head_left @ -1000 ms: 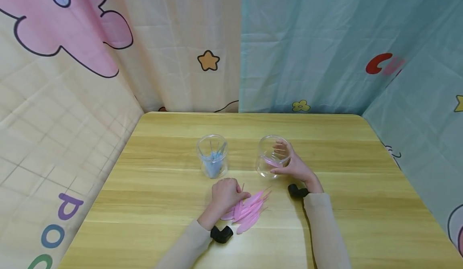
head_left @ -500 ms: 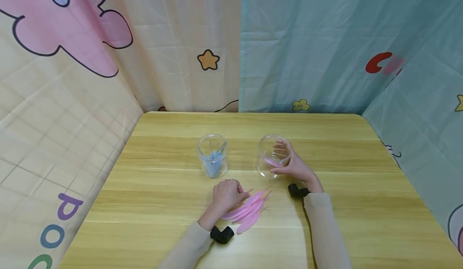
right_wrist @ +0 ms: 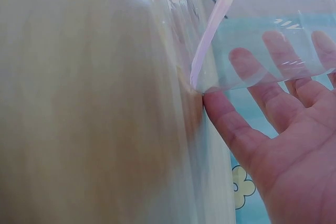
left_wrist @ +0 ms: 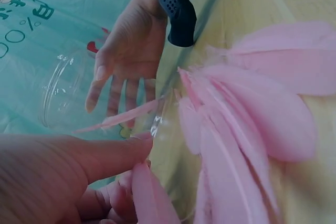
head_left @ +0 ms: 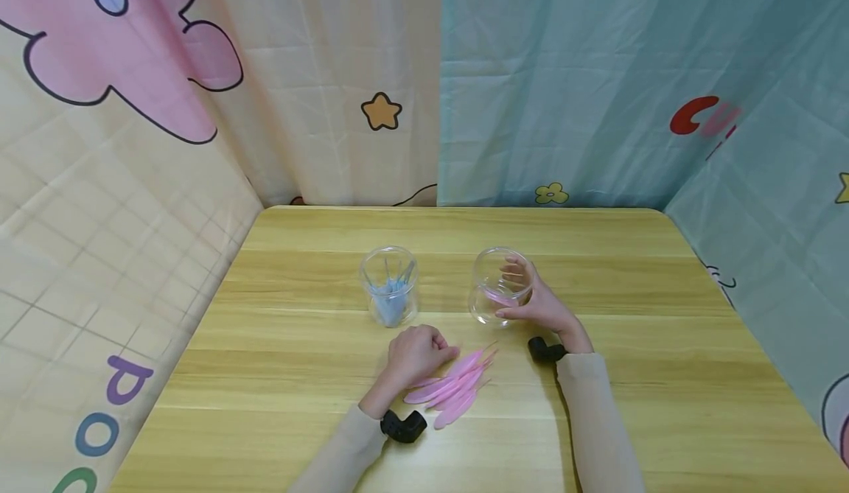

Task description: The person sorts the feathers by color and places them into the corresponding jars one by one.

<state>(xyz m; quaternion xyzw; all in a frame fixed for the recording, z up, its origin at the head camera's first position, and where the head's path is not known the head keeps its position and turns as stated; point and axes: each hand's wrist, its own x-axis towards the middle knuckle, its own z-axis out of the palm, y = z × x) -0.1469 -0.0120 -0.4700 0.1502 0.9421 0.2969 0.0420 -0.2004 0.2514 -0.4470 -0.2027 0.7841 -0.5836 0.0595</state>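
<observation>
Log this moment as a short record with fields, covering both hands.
Left hand: pinches a pink feather
Right hand: thumb and fingers around right cup
Right cup contents: slim pink feather
Left cup: upright, untouched
Left cup contents: blue feathers
Pile: loose pink feathers
Surface: wood-grain table

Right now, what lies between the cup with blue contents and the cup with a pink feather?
Only bare tabletop lies between the blue-filled cup and the pink-feather cup; the head view shows this.
</observation>
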